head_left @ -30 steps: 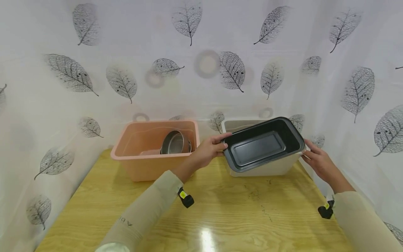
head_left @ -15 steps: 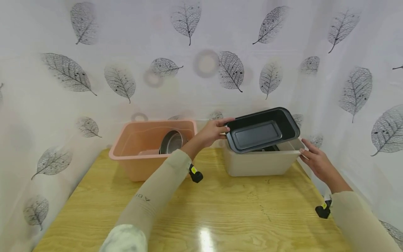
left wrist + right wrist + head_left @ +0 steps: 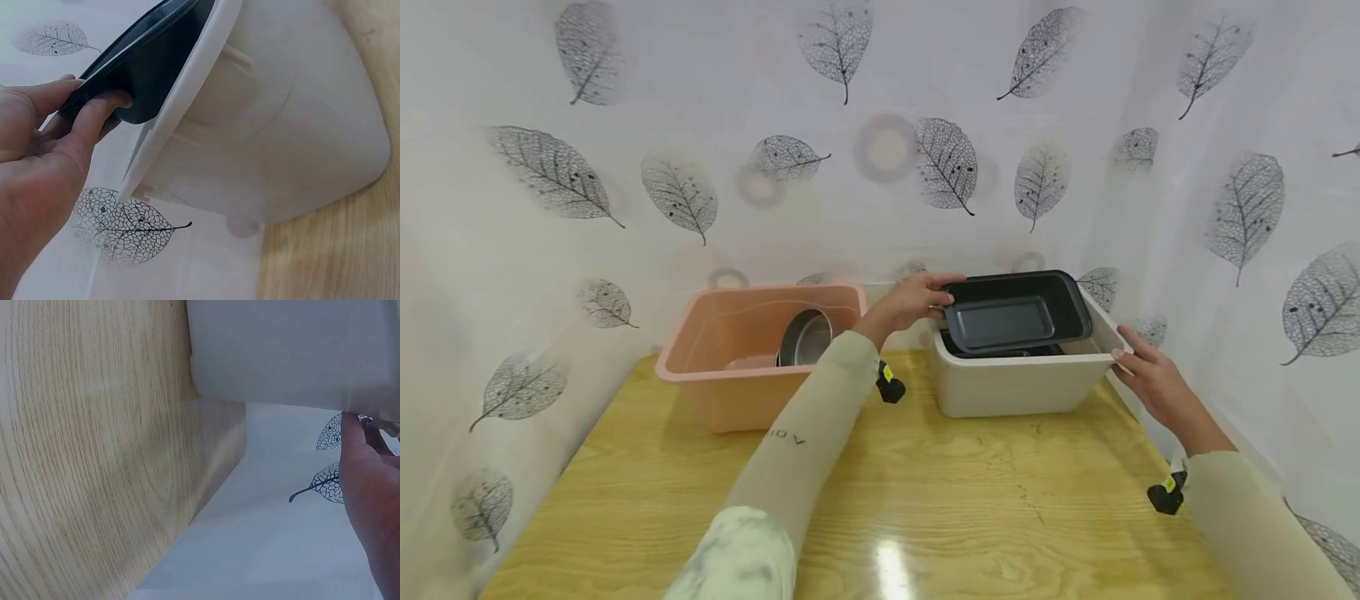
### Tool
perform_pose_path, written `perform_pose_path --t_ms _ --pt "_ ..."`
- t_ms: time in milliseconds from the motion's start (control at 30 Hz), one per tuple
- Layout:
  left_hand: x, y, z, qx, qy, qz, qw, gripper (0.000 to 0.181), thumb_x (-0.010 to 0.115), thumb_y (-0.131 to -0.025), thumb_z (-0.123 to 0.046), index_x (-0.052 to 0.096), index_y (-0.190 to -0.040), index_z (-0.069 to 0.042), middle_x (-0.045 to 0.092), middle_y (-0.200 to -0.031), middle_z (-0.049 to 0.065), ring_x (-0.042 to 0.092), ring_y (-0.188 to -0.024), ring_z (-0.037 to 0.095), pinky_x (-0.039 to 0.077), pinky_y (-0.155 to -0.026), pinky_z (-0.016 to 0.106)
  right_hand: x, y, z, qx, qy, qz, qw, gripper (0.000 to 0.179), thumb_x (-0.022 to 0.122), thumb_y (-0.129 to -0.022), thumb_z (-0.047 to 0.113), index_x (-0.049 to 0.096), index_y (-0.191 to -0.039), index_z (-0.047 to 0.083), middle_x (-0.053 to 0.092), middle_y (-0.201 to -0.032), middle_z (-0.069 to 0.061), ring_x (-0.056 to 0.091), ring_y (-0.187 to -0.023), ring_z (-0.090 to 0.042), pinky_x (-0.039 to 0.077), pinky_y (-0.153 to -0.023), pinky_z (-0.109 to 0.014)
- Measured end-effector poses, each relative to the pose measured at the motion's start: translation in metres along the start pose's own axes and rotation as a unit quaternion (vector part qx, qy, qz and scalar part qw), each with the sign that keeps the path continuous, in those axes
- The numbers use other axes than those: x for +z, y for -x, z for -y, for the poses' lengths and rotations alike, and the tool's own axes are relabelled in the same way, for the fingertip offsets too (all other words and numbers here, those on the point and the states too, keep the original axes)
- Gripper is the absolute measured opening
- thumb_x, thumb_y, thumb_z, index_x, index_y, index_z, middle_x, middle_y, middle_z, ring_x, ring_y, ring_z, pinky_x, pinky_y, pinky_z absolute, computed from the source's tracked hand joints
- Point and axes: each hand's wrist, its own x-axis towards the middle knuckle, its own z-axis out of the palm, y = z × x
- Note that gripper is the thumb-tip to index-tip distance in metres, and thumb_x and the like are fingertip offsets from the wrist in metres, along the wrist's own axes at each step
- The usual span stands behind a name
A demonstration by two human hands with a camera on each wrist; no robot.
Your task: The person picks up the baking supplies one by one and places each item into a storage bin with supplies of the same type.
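My left hand [image 3: 908,303] pinches the left end of a black rectangular loaf pan [image 3: 1006,320], thumb on one side of the rim and fingers on the other. The pan lies over the open top of a white plastic bin [image 3: 1017,390], its lower part dipping past the rim in the left wrist view. Another dark piece [image 3: 1041,351] shows beneath it inside the bin. At the bin's right corner, my right hand [image 3: 1156,385] grips the rim; the right wrist view shows the fingers [image 3: 356,434] at the bin's edge.
A pink bin [image 3: 741,402] stands to the left, with a round metal pan [image 3: 809,337] leaning inside its right end. Both bins sit on a wooden table [image 3: 955,492], before a leaf-patterned curtain [image 3: 880,217]. The table's right edge runs close by the white bin.
The loaf pan rose, shifted back, then came down into the white bin's opening, with my left hand moving right and back. My right hand stays at the bin's right corner.
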Motion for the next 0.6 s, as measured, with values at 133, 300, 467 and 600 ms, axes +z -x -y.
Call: perform_pose_path --t_ms 133,300,467,600 --pt "0.002 -0.008 0.001 -0.005 -0.004 -0.008 0.9999 0.05 0.052 -0.102 0.004 0.051 -0.149 -0.014 0.05 -0.084 0.002 0.033 -0.054 0.012 0.033 -0.061 0.033 -0.001 0.001 0.002 0.001 -0.001 0.0 1.0 0.073 0.043 -0.11 0.019 -0.009 -0.162 0.016 -0.028 -0.165 0.004 -0.011 -0.154 -0.03 0.005 -0.12 -0.04" --pt "0.003 -0.015 0.004 -0.007 -0.034 -0.008 0.9994 0.051 0.051 -0.102 0.004 0.049 -0.151 -0.011 0.054 -0.108 0.006 0.029 -0.053 0.012 0.034 -0.06 0.033 -0.001 0.001 0.003 -0.003 -0.002 0.005 1.0 0.073 0.043 -0.11 0.02 -0.009 -0.161 0.015 -0.026 -0.166 0.0 -0.011 -0.154 -0.032 0.01 -0.12 -0.035" --pt "0.003 -0.021 0.009 -0.014 -0.075 -0.002 0.9971 0.052 0.052 -0.102 0.003 0.048 -0.151 -0.013 0.044 -0.074 0.001 0.026 -0.05 0.011 0.034 -0.057 0.031 0.0 0.001 0.004 -0.007 -0.016 0.01 0.9998 0.073 0.042 -0.11 0.02 -0.01 -0.161 0.015 -0.027 -0.166 0.001 -0.012 -0.154 -0.031 0.01 -0.119 -0.034" --pt "0.008 -0.026 0.013 -0.029 -0.097 0.012 0.9948 0.052 0.053 -0.101 0.002 0.049 -0.151 -0.015 0.06 -0.099 0.009 0.029 -0.05 0.011 0.036 -0.06 0.033 0.0 0.001 0.004 -0.002 -0.021 0.006 0.9998 0.073 0.043 -0.11 0.019 -0.009 -0.161 0.016 -0.028 -0.165 0.002 -0.012 -0.154 -0.03 0.011 -0.119 -0.034"
